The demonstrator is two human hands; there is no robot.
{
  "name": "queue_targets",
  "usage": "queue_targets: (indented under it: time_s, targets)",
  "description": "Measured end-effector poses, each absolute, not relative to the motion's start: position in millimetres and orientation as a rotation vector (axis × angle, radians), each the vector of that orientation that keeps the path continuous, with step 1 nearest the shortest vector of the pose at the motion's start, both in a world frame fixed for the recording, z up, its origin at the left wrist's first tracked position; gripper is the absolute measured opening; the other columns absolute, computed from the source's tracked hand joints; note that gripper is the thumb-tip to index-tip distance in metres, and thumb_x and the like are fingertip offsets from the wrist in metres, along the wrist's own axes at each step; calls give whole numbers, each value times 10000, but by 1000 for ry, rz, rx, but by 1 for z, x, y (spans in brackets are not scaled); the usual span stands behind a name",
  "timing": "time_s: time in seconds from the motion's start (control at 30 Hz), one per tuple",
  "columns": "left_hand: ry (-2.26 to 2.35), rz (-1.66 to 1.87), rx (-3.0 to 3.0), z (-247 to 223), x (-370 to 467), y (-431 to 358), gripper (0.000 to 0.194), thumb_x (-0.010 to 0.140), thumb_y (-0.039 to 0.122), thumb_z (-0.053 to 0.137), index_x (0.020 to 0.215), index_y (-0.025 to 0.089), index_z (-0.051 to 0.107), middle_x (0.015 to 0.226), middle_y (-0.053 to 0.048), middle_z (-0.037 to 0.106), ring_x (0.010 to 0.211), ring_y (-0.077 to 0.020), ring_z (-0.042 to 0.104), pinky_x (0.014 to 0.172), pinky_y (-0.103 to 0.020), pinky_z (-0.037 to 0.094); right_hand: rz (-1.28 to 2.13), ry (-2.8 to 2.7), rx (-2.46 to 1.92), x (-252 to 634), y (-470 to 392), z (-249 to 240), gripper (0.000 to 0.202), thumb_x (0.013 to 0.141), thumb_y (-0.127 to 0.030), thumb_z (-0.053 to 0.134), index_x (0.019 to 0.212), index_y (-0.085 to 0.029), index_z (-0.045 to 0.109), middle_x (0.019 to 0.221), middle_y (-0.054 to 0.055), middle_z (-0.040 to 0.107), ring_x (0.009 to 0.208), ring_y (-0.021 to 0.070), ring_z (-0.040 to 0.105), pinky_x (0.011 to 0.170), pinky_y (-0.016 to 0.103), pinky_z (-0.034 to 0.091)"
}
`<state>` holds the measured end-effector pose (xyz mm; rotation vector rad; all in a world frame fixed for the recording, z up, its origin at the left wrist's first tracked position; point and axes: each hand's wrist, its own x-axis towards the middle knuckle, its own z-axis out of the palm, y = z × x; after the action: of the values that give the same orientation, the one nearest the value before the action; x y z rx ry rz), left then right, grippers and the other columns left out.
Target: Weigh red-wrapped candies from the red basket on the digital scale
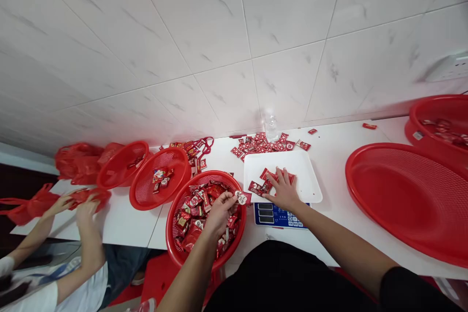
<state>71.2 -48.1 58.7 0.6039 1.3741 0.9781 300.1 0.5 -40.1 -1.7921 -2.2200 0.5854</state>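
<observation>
Pinched in the fingers of my left hand (222, 212) is a red candy packet (243, 198) with a pale printed label. That hand is over a red basket (171, 243) full of mixed wrapped candies (195, 212). My right hand (283, 189) lies with fingers spread on red packets (258, 188) in a white tray (309, 180). Some packets are hidden beneath its palm. The tray sits on a blue digital scale (281, 217) with dark display windows and a keypad.
Loose red packets (261, 144) lie behind the tray by a clear bottle (271, 128). Two red baskets stand left, including a nearly bare one (175, 190). A co-worker's hands (87, 204) handle a red bag further left. A large red basket (398, 195) stands right.
</observation>
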Motion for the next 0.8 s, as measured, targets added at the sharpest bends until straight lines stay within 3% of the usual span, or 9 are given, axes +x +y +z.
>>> queue_targets:
  time_s: [0.13, 0.27, 0.47, 0.63, 0.8]
  targets:
    - [1422, 1012, 527, 56, 80, -65, 332, 613, 315, 777, 748, 175, 508, 671, 58, 550, 577, -48, 511, 606, -179, 413, 596, -2375, -1711, 282, 14, -32, 801, 696, -778, 394, 1394, -405, 269, 1537, 68, 40, 1356, 425, -52, 957, 686, -57]
    - [1469, 1017, 461, 55, 94, -76, 347, 591, 323, 788, 731, 177, 507, 636, 63, 538, 552, -49, 499, 577, -174, 402, 606, -2457, -1662, 283, 23, -32, 688, 745, -737, 378, 1353, -416, 356, 1526, 48, 131, 1350, 422, 34, 963, 674, -30]
    - [1488, 1003, 431, 58, 109, -83, 353, 564, 320, 798, 711, 174, 513, 624, 55, 549, 544, -53, 507, 571, -178, 405, 452, -2427, -1498, 309, 37, -34, 471, 864, -551, 359, 1213, -297, 549, 1382, 118, 385, 1178, 327, 367, 962, 517, 239]
    - [1471, 947, 492, 57, 114, -75, 349, 573, 335, 790, 711, 173, 513, 639, 45, 559, 556, -62, 514, 579, -189, 404, 502, -2390, -1483, 325, 51, -39, 404, 872, -506, 385, 1138, -273, 581, 1220, 128, 488, 1065, 285, 446, 810, 364, 396]
    - [1416, 895, 590, 59, 116, -63, 338, 592, 333, 780, 715, 178, 505, 641, 46, 549, 560, -65, 502, 592, -192, 399, 943, -1751, -1552, 329, 62, -42, 290, 723, -466, 621, 929, -265, 650, 1088, 75, 563, 930, 225, 536, 760, 308, 418]
